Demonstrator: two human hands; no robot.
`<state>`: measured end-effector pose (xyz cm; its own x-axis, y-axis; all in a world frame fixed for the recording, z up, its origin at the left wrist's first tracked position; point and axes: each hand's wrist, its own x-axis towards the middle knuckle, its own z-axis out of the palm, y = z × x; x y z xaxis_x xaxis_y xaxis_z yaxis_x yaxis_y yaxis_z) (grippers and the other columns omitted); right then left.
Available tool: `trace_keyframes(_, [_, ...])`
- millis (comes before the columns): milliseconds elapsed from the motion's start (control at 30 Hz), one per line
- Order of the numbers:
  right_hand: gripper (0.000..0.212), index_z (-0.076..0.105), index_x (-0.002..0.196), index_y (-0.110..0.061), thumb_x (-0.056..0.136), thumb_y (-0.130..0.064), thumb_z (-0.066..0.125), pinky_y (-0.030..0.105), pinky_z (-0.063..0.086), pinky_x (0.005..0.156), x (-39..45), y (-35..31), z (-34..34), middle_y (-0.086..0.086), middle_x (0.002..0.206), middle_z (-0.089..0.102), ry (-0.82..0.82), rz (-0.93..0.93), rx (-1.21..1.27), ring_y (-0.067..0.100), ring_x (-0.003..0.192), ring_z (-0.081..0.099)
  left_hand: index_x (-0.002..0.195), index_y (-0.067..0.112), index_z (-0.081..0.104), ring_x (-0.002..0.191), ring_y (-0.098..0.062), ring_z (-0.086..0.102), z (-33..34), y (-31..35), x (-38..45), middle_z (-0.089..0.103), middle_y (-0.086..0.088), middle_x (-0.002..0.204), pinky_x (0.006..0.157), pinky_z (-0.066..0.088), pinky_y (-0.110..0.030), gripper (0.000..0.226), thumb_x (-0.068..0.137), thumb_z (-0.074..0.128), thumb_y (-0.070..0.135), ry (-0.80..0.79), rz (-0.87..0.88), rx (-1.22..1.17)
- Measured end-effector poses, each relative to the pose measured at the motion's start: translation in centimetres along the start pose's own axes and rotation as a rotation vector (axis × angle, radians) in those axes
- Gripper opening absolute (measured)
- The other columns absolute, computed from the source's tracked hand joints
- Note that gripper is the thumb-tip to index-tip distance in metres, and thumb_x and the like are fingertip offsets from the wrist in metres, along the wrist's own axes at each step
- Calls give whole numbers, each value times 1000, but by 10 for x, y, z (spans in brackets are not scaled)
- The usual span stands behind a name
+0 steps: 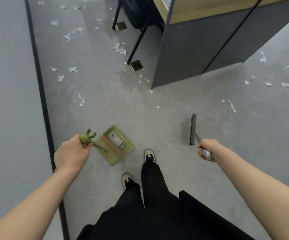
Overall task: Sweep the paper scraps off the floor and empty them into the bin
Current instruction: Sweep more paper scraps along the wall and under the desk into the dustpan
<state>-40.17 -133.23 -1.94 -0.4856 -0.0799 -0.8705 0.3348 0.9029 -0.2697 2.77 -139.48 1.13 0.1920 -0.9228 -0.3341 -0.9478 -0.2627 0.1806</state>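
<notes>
From the head camera, looking down, the left hand [71, 151] is closed around the top of the long handle of the olive-green metal dustpan [115, 145]. The handle ends in a small green figure-shaped knob with raised arms. The pan hangs low, just above or on the pale grey tiled floor [157, 122]; I cannot tell which. Its open side looks turned forward, probably so that scraps can be pushed straight into it.

The right hand [207, 150] grips the light grey handle of the dark long-bristled broom [192, 129]. The broom head stands edge-on to the camera and is held out to the right, well apart from the dustpan. I judge that both tools are carried ready and sweeping has not yet started.

The white torn paper scraps [119, 48] lie scattered ahead: many along the grey wall on the left, some around the thin black chair legs [137, 42], and more on the right past the dark grey desk panel [180, 47]. None is near the dustpan.

The bin is not visible anywhere. The desk top is cut off at the upper edge, and what is under the desk is dark and hard to make out. Black trousers and two light shoes fill the lower middle.
</notes>
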Motion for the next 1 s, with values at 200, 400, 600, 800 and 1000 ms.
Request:
trace_keyframes(200, [21, 41, 79, -9, 88, 9, 40, 17, 38, 40, 40, -29, -28, 6, 66, 35, 49, 30, -3, 11, 29, 30, 93, 17, 63, 81, -42, 63, -4, 42, 19, 65, -18, 83, 67, 51, -40, 33, 86, 65, 49, -4, 0, 47])
trace_keyframes(400, [19, 41, 80, -9, 89, 7, 38, 16, 38, 35, 83, -69, -45, 8, 66, 36, -3, 75, -43, 11, 20, 31, 92, 18, 62, 80, -41, 63, 1, 86, 40, 67, -17, 82, 66, 51, -41, 34, 86, 64, 51, -10, -10, 83])
trace_keyframes(600, [23, 46, 98, -7, 87, 11, 38, 20, 40, 39, 90, -102, -18, 9, 74, 38, -35, 30, -67, 15, 49, 34, 87, 21, 61, 76, -38, 63, 0, 99, 43, 65, -12, 76, 64, 52, -40, 33, 85, 64, 54, -8, -59, 76])
trace_keyframes(800, [20, 49, 89, -5, 83, 12, 39, 20, 42, 39, 67, -149, 38, 11, 69, 42, -130, -53, -150, 15, 31, 38, 88, 21, 61, 74, -37, 62, -7, 97, 44, 64, -10, 76, 64, 54, -43, 35, 86, 62, 56, -15, -114, 34])
trace_keyframes(1000, [19, 41, 79, -3, 86, 14, 38, 18, 39, 41, 36, -187, 96, 8, 65, 39, -284, -120, -258, 12, 36, 36, 83, 19, 57, 72, -37, 62, -13, 86, 39, 62, -10, 74, 61, 50, -38, 37, 87, 60, 56, 1, -217, 7])
